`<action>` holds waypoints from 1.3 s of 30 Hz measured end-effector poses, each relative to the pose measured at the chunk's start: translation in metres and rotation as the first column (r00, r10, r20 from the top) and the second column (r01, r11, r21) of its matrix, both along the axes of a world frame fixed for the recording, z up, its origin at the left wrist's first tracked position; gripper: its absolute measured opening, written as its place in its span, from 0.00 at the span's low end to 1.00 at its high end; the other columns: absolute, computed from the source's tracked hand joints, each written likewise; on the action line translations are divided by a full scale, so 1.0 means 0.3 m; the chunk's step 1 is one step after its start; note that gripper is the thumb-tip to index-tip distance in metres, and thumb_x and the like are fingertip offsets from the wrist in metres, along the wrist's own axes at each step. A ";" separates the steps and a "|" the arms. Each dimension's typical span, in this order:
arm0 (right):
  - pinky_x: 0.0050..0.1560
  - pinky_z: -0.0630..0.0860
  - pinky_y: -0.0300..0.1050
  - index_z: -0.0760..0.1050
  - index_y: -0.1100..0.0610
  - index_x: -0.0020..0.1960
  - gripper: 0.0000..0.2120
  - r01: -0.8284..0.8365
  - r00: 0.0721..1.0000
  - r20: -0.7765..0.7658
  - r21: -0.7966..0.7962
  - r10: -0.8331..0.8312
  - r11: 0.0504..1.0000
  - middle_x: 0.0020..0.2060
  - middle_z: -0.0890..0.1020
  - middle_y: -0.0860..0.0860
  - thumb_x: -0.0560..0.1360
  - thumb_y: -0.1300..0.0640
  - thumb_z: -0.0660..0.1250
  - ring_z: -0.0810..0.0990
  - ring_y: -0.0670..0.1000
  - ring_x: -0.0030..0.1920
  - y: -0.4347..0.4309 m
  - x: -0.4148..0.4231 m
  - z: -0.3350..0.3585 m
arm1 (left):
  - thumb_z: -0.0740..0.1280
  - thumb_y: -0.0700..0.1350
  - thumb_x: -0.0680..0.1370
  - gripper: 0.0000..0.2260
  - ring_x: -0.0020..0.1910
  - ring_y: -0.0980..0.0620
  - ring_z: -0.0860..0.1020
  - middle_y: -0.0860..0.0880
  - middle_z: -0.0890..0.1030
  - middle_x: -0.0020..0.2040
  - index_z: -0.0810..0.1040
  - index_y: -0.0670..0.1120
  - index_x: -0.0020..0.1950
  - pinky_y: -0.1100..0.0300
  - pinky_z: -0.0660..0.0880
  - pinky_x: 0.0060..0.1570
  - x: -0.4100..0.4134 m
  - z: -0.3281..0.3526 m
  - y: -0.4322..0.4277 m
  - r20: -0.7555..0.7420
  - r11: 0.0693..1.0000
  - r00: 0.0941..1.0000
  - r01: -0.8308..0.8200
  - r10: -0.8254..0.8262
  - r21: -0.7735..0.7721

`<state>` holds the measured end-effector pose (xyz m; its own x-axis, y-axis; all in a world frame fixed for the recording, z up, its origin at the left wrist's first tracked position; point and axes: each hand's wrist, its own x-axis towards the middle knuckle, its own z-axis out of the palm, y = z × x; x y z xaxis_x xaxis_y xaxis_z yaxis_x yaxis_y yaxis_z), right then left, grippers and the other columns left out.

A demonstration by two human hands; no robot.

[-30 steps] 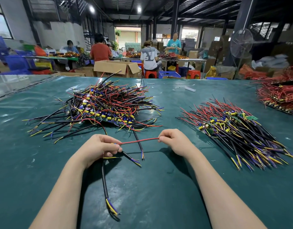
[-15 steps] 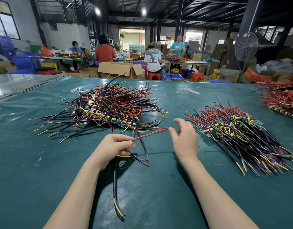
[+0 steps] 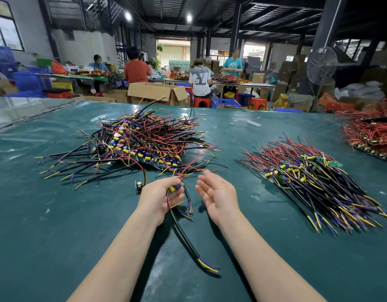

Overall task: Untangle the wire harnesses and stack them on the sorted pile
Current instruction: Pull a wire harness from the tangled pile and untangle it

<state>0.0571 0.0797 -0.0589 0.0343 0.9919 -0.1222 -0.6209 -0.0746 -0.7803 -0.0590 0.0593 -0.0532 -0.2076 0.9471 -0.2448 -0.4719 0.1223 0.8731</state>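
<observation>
The left grip curls round a harness in front of the tangle. Red wires fan upward and black cables with yellow and blue ends hang down. The right grip, just beside it, is spread and holds nothing.

The red pile runs off the right edge; the left hand half hides the harness.

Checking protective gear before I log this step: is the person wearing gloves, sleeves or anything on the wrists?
No. The left hand and right hand are bare, with no gloves. No rings, watch or wristbands are visible, and no sleeves show anywhere up to the bottom edge of the picture.
</observation>
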 end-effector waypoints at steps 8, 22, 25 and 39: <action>0.34 0.68 0.37 0.79 0.61 0.40 0.03 -0.048 0.832 0.547 0.239 -0.093 0.970 0.28 0.74 0.51 0.73 0.66 0.67 0.69 0.46 0.30 -0.010 -0.038 -0.017 | 0.66 0.35 0.74 0.03 0.24 0.53 0.79 0.45 0.79 0.29 0.78 0.38 0.40 0.62 0.78 0.25 0.023 0.004 -0.006 -0.039 0.996 0.995 0.089 -0.090 -0.009; 0.29 0.75 0.33 0.76 0.59 0.35 0.12 -0.019 0.975 0.223 0.059 0.006 0.998 0.22 0.76 0.47 0.72 0.73 0.64 0.75 0.43 0.22 -0.003 -0.007 0.009 | 0.66 0.33 0.74 0.08 0.22 0.54 0.74 0.45 0.77 0.29 0.78 0.40 0.36 0.65 0.73 0.26 0.044 -0.005 -0.017 -0.331 0.987 0.934 0.156 -0.137 0.031; 0.26 0.75 0.32 0.73 0.61 0.34 0.13 0.018 0.992 0.123 -0.027 -0.014 0.999 0.19 0.75 0.48 0.72 0.75 0.63 0.75 0.43 0.20 0.006 0.007 0.014 | 0.64 0.31 0.75 0.08 0.24 0.52 0.77 0.45 0.77 0.28 0.78 0.39 0.37 0.64 0.76 0.27 0.047 -0.007 -0.017 -0.274 0.984 0.950 0.168 -0.147 0.056; 0.21 0.73 0.35 0.71 0.62 0.36 0.12 0.033 0.988 0.154 -0.044 -0.026 0.998 0.23 0.75 0.54 0.73 0.75 0.62 0.75 0.46 0.19 -0.006 -0.008 0.018 | 0.56 0.33 0.74 0.08 0.27 0.54 0.73 0.48 0.77 0.29 0.68 0.43 0.37 0.67 0.67 0.22 0.072 -0.006 -0.009 -0.462 0.982 0.868 0.185 -0.184 -0.043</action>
<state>0.0546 0.0780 -0.0537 0.0851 0.9835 -0.1594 -0.4965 -0.0968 -0.8626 -0.0374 0.0565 -0.0551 -0.1175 0.9798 -0.1617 0.0161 0.1647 0.9862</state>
